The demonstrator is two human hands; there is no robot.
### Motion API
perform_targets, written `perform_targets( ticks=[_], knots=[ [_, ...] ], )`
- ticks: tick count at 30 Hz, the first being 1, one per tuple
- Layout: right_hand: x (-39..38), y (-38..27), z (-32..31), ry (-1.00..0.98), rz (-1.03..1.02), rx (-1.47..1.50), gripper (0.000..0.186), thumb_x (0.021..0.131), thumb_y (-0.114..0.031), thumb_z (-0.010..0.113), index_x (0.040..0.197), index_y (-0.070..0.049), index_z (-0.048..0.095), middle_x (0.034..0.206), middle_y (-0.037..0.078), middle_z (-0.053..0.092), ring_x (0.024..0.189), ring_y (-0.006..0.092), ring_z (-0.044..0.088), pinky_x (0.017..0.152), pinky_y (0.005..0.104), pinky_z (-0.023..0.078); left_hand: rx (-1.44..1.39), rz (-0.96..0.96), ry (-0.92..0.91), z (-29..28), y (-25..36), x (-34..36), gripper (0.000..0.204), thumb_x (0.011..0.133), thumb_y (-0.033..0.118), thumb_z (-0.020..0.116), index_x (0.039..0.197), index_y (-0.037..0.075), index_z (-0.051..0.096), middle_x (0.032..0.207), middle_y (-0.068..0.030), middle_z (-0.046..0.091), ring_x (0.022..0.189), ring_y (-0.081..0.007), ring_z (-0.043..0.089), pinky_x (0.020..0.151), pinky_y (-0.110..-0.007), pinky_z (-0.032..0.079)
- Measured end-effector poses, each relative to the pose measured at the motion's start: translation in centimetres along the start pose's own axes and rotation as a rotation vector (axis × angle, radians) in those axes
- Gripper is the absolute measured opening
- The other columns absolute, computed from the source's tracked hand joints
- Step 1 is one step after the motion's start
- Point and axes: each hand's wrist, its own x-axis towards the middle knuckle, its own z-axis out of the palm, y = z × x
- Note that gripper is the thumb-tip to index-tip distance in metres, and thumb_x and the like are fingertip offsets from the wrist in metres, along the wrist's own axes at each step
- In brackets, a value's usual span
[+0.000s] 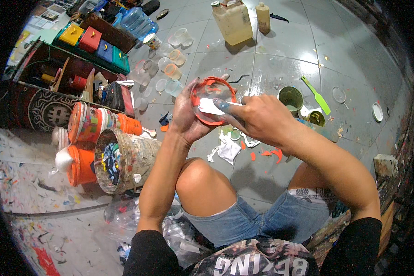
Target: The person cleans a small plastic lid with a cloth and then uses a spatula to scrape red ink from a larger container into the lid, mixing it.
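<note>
My left hand (pixel 183 116) cradles a clear round plastic tub (pixel 212 87) from its left side and below, fingers curled around it. Orange paint coats the tub's rim and sticks in patches inside. In my right hand (pixel 269 118) is a white flat scraper (pixel 209 106), its blade reaching into the tub. Blue-grey stain marks a fingertip of that hand. Beneath the tub, on the tiled floor, lie a crumpled white rag or film (pixel 228 148) and orange dried-paint scraps (pixel 275 153).
At right stand a dark green pot (pixel 290 97), a small can (pixel 316 118) and a lime-green spatula (pixel 315 94). Far off are a jerrycan (pixel 232 25) and a bottle (pixel 262 19). Left are several clear cups (pixel 173 71), a paint-crusted bucket (pixel 138 158), orange buckets (pixel 80 168) and a cabinet (pixel 43 108).
</note>
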Motion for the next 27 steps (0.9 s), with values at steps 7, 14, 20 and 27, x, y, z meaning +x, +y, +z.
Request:
perform_targets(
  ticks=[7,14,20,27],
  knots=[
    [0.2,-0.4,0.5,0.028,0.056,0.059,0.031,0.096,-0.04,0.059,0.108,-0.014,0.071,0.069,0.02,0.065,0.065,0.0391,0.066,0.058,0.05,0.053,-0.05,0.044,0.058,0.0,-0.5,0.2,0.056,0.102,0.044,0.036,0.136,0.001,0.049,0.124,-0.0181,0.061,0.11,-0.0339,0.063,0.097,-0.054,0.05],
    [0.9,-0.2,1.2,0.119,0.062,0.091,0.031,0.094,-0.037,0.062,0.107,-0.011,0.071,0.068,0.02,0.064,0.065,0.0403,0.065,0.059,0.0505,0.052,-0.119,0.038,-0.057,0.4,-1.1,0.6,0.059,0.102,0.045,0.036,0.14,0.001,0.046,0.125,-0.017,0.061,0.113,-0.0322,0.061,0.099,-0.052,0.049],
    [1.6,-0.3,-0.3,0.181,0.13,0.119,0.032,0.095,-0.038,0.058,0.092,-0.009,0.07,0.074,0.021,0.067,0.074,0.0404,0.068,0.065,0.0519,0.054,-0.001,0.163,0.123,0.4,-1.7,2.5,0.061,0.102,0.048,0.027,0.139,0.005,0.05,0.126,-0.0147,0.061,0.113,-0.0303,0.061,0.099,-0.05,0.049],
    [1.9,2.6,-2.0,0.269,0.255,0.187,0.034,0.096,-0.037,0.057,0.1,-0.006,0.072,0.08,0.021,0.069,0.078,0.0433,0.067,0.072,0.0522,0.054,0.055,0.314,0.264,1.0,-2.1,2.5,0.057,0.102,0.048,0.026,0.133,0.008,0.053,0.122,-0.0138,0.062,0.113,-0.031,0.061,0.098,-0.051,0.051]
  ],
)
